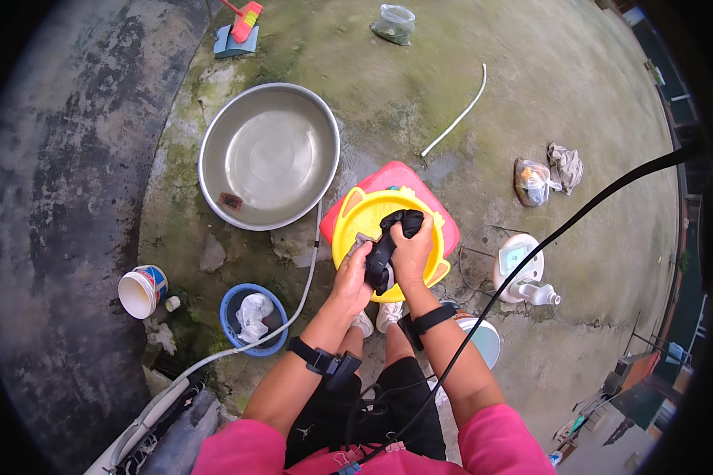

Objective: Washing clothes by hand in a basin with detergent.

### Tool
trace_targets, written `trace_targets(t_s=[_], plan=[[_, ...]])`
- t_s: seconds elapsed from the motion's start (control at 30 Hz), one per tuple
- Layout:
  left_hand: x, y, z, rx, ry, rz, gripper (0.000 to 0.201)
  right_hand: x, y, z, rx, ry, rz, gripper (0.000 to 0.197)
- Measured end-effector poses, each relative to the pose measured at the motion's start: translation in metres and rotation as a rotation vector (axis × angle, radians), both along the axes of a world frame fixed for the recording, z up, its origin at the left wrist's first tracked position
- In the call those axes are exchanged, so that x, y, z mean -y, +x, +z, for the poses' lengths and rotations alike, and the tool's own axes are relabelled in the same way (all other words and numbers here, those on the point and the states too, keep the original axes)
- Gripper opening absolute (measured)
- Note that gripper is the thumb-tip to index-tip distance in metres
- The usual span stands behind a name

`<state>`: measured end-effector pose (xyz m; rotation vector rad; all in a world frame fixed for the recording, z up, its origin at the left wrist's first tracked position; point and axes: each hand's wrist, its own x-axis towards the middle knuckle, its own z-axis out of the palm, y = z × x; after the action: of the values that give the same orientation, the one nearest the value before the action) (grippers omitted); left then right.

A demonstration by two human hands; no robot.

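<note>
Green-stained concrete bears a metal basin at left; next, the left hand and right hand, both closed on bunched black cloth, hold it over a yellow basin; farther right lies a white bottle.

Both hands are held close together, reaching forward from the body. The right hand is curled firmly, slightly farther out than the left hand, which sits cupped with its thumb uppermost. Behind them, the left forearm and right forearm spread outward toward the elbows.
</note>
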<state>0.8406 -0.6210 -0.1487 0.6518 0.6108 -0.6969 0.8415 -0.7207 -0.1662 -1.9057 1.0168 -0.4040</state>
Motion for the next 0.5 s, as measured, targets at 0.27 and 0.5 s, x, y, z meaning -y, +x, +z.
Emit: trace_targets(t_s=[0.27, 0.5], plan=[[-0.014, 0.019, -0.008, 0.631, 0.442, -0.429, 0.049, 0.040, -0.018, -0.023, 0.281, 0.845, -0.382, 0.019], [0.009, -0.010, -0.007, 0.170, 0.065, -0.336, 0.082, 0.026, -0.021, -0.024, 0.520, 0.969, -0.474, 0.024]])
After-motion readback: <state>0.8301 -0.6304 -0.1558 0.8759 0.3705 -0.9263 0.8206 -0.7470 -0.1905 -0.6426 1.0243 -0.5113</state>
